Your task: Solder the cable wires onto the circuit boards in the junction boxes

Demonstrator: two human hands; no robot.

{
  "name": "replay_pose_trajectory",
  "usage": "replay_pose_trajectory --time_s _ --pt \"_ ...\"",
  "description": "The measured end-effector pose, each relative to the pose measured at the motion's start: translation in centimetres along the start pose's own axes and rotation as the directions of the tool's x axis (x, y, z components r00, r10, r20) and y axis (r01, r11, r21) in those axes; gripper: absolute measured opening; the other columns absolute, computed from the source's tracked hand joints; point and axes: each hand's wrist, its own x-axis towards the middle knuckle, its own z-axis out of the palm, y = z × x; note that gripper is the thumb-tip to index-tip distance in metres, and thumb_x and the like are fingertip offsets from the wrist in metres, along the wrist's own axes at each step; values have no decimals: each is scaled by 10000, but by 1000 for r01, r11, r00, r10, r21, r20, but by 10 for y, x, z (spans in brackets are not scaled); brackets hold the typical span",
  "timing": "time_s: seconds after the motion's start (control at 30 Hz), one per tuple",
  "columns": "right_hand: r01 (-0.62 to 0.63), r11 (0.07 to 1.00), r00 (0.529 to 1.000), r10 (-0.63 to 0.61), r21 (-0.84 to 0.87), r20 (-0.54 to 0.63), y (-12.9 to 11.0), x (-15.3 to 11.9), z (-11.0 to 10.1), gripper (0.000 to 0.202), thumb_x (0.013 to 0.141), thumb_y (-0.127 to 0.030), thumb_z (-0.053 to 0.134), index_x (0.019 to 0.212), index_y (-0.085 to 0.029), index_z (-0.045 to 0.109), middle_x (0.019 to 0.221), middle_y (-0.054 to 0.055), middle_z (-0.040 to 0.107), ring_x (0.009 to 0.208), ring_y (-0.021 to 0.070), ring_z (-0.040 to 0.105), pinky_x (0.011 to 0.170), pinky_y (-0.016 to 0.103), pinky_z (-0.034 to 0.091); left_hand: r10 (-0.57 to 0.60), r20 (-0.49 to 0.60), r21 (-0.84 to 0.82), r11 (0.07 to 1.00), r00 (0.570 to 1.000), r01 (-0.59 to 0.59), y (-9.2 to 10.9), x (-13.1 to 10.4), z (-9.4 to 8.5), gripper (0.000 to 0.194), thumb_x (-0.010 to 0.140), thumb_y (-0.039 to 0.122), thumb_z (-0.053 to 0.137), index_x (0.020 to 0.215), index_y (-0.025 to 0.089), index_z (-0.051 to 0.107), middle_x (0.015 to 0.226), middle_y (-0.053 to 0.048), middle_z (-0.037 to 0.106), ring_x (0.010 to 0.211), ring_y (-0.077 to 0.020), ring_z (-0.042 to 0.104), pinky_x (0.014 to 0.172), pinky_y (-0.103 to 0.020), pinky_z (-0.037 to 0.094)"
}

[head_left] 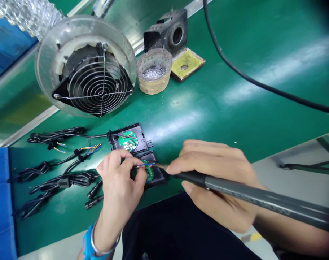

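Observation:
My right hand [221, 180] grips a dark grey soldering iron [251, 190], its tip pointing left at the coloured wires. Between the thumb and fingers of my left hand [121, 180] are thin blue and red-brown wires [146, 165], pinched over a green circuit board [149, 174]. That board sits in a black plastic housing [156, 180], partly hidden by my left hand. Just beyond lies a second black housing [143, 139] holding another green board [126, 141], with a black cable entering from the left. Whether the iron's tip touches the wires I cannot tell.
Bundled black cables [69, 180] lie left, beside a blue bin [2, 202]. A round fume extractor fan [86, 83] stands behind. Further right are a solder-scrap cup [154, 81], a black iron stand [170, 34] and a yellow sponge [186, 65]. A black cord [240, 74] crosses the green bench.

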Motion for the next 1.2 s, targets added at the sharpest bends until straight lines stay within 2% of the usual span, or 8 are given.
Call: replay_pose_trajectory --time_s 0.13,0.27,0.4,0.8,1.2 --pt "-22 1000 1000 22 -17 -8 -2 0 1 239 763 -35 473 921 -152 611 646 -1 526 579 116 454 546 293 371 43 -94 95 995 995 -34 2 -1 5 71 788 152 658 763 206 698 909 -39 638 863 -227 619 823 -447 291" --pt "8 1000 1000 -8 -13 -5 0 -1 2 225 749 -40 490 908 -145 609 636 -5 514 575 114 451 538 286 371 81 -112 140 988 990 -66 2 -1 7 86 799 166 655 727 195 692 879 -54 657 1011 -289 596 861 -476 288" --pt "11 1000 1000 -11 -3 -9 3 -2 2 218 743 -41 503 909 -131 612 637 -5 505 568 114 450 530 288 356 56 -114 115 992 992 -43 3 -1 6 98 805 186 658 721 206 704 884 -62 662 1068 -320 530 878 -496 309" --pt "-41 999 999 41 -27 -5 -3 -3 2 215 745 -36 499 888 -154 607 649 -2 511 580 129 455 554 292 371 56 -89 146 988 994 -42 5 -2 7 108 817 187 639 732 210 702 894 -81 655 1033 -319 498 840 -496 292" --pt "-11 1000 1000 11 -20 -4 0 -2 3 210 722 -64 492 873 -171 592 636 -7 495 559 137 457 534 290 363 44 -80 188 982 996 -29 6 -3 9 105 833 177 624 755 213 685 920 -73 643 1033 -301 476 883 -492 306"
